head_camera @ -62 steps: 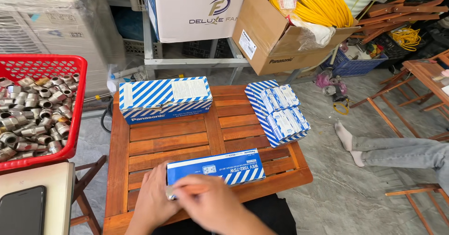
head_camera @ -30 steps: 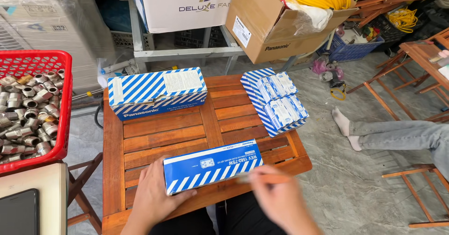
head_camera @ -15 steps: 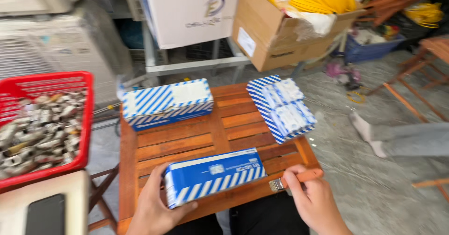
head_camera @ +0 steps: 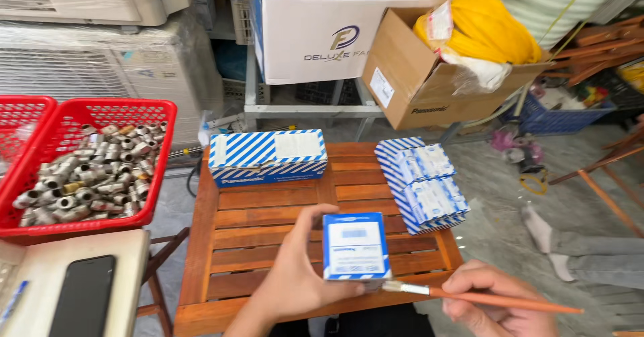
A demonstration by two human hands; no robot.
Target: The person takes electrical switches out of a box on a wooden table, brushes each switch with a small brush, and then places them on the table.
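One blue-and-white striped box (head_camera: 355,246) end-on in left grip (head_camera: 295,280), brush (head_camera: 469,297) in right grip (head_camera: 493,303).

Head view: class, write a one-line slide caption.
Left hand holds a blue-and-white box end-on above a wooden table; right hand brings an orange-handled brush to it.

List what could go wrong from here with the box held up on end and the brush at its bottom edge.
The left hand grips the blue and white box from one side only, on end above the wooden table; a push from the brush in the right hand might twist it loose. The brush's long handle points out past the table edge, so it may catch on something. A dropped box could slide off the table's near edge.
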